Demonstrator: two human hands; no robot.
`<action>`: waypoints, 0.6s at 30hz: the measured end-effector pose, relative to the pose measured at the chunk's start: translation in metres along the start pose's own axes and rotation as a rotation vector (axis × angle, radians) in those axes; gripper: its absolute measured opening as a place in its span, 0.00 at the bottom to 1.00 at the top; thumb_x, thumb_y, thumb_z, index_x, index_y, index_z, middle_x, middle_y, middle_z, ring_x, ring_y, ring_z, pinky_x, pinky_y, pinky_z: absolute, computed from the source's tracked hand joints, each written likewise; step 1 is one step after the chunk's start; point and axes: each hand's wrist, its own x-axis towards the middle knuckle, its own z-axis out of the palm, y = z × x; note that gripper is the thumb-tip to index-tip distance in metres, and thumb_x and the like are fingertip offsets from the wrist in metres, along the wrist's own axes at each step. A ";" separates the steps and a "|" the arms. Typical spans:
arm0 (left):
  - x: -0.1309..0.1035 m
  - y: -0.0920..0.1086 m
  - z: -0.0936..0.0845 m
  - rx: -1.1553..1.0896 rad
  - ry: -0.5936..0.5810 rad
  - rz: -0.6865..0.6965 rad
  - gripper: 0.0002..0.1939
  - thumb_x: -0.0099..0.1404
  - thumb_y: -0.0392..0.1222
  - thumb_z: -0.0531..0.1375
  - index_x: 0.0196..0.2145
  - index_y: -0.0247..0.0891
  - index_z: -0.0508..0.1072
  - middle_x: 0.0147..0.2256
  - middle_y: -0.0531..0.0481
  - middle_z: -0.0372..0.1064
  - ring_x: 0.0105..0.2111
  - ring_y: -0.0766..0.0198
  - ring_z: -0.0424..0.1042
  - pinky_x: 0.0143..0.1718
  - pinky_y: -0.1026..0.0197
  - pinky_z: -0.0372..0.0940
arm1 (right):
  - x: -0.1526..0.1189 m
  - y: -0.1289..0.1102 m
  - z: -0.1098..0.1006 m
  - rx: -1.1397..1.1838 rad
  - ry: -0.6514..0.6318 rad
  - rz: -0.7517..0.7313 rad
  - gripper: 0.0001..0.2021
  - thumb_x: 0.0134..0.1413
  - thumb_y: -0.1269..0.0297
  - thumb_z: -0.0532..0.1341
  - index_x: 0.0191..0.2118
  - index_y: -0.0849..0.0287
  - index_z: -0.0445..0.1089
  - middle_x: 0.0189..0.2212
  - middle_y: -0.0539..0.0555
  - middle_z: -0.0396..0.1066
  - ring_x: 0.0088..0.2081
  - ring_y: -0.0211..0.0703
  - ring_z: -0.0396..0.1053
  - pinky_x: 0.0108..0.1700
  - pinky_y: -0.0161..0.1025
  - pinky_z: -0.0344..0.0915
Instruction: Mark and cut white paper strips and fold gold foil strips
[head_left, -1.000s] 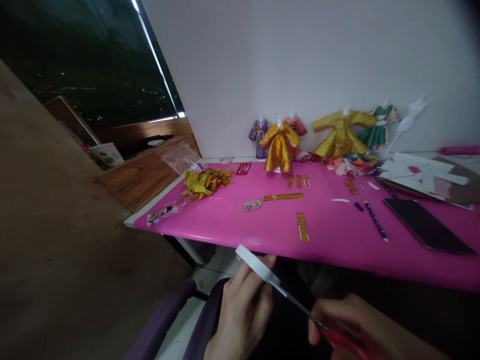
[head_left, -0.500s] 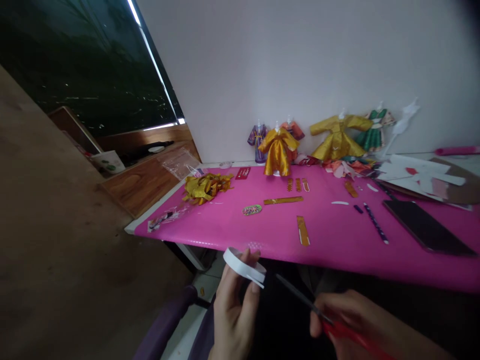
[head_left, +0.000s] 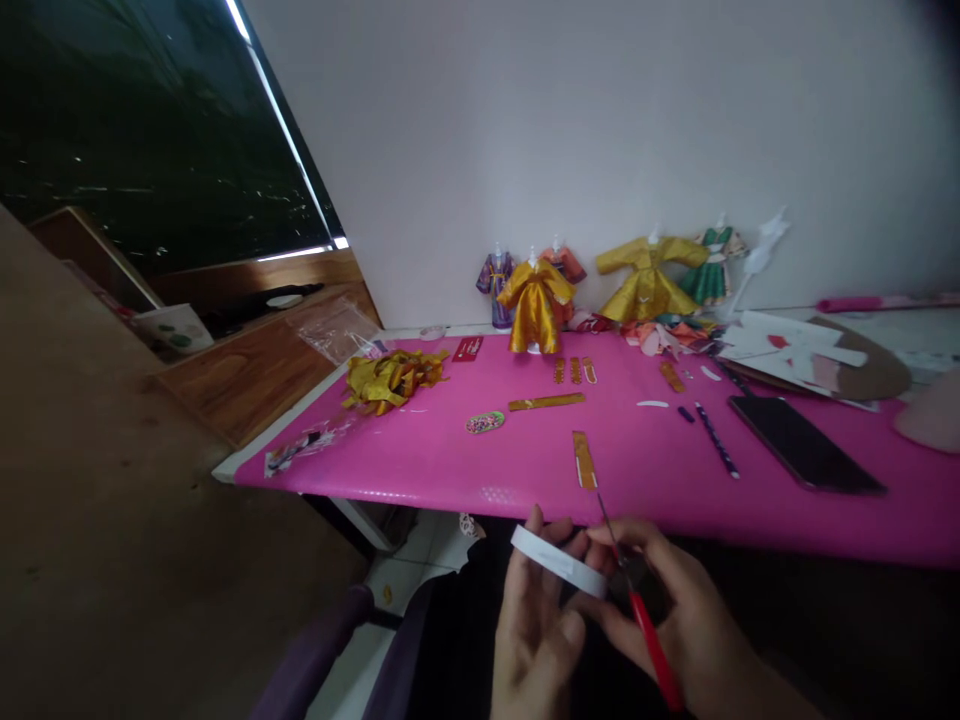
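Clasped by the right hand (head_left: 686,605), red scissors (head_left: 651,640) are angled beside a white band (head_left: 559,563), held in the left hand (head_left: 536,625) at lower centre. The band could be nicked if the blades (head_left: 607,522) are swung. Beyond, a gold strip (head_left: 583,460) is seen mid-frame.

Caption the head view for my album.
White band at the left grip, red-handled scissors in the right grip, before a pink table with tiny costumes along the wall.
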 end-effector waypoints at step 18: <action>-0.008 0.058 -0.012 0.680 0.270 0.115 0.14 0.64 0.46 0.64 0.23 0.39 0.76 0.25 0.54 0.69 0.18 0.73 0.65 0.19 0.72 0.61 | 0.011 0.006 -0.013 0.022 0.120 -0.220 0.17 0.51 0.71 0.66 0.45 0.51 0.65 0.28 0.46 0.71 0.27 0.40 0.73 0.33 0.36 0.73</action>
